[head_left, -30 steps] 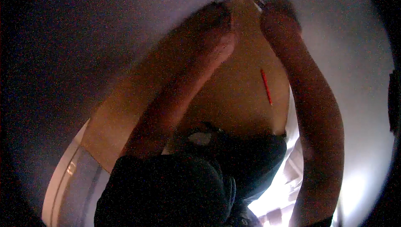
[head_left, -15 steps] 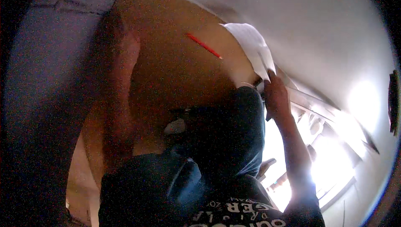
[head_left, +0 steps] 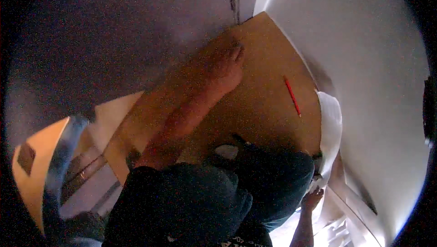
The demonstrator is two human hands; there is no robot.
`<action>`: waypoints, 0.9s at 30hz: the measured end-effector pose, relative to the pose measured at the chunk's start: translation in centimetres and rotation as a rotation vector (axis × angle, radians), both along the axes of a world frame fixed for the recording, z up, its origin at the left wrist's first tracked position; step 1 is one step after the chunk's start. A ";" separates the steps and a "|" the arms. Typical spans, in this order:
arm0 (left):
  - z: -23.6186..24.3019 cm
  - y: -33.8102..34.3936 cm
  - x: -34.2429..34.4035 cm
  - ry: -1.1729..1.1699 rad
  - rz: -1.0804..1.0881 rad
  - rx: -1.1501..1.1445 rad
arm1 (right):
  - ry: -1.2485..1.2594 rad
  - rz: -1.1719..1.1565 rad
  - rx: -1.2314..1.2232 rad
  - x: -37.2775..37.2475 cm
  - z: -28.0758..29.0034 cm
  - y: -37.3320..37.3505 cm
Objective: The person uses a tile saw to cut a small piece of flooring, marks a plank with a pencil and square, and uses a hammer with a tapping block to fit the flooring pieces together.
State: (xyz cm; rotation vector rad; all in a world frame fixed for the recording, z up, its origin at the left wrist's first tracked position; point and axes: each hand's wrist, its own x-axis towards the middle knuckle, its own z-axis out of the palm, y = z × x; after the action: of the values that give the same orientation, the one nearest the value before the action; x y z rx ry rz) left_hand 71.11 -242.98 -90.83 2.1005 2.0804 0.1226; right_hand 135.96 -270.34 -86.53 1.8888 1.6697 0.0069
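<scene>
My left hand [head_left: 227,67] reaches over a brown board [head_left: 264,47], near its far end and close to the grey wall. Its fingers look curled, and dimness and blur hide whatever may be in them. At the lower right, my right hand [head_left: 312,199] has its fingers closed on the lower end of a white sheet [head_left: 331,115], which curves along the board's right edge. A red pencil [head_left: 292,97] lies on the board between my left hand and the sheet. My bent knee [head_left: 296,169] rests close to the right hand.
A dim grey wall [head_left: 136,33] borders the board on the left, and a pale wall [head_left: 378,65] rises on the right. Beside my leg is a small pale object [head_left: 226,151]. An orange-yellow panel [head_left: 50,151] stands at the far left. Bright light comes from the lower right.
The view has turned, so the board and pencil appear farther right. My left hand has moved to the board's far end. My right hand appears lower, still at the white sheet.
</scene>
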 end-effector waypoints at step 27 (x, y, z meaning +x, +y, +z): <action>-8.9 -1.5 4.2 -0.221 -0.065 0.123 | 0.894 -0.484 -0.013 -1.0 0.7 6.9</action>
State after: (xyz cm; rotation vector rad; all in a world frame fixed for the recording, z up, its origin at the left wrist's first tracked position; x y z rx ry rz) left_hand 75.32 -244.44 -99.75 2.1112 1.9183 0.4623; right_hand 134.91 -263.42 -85.85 2.4116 1.6200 -1.1851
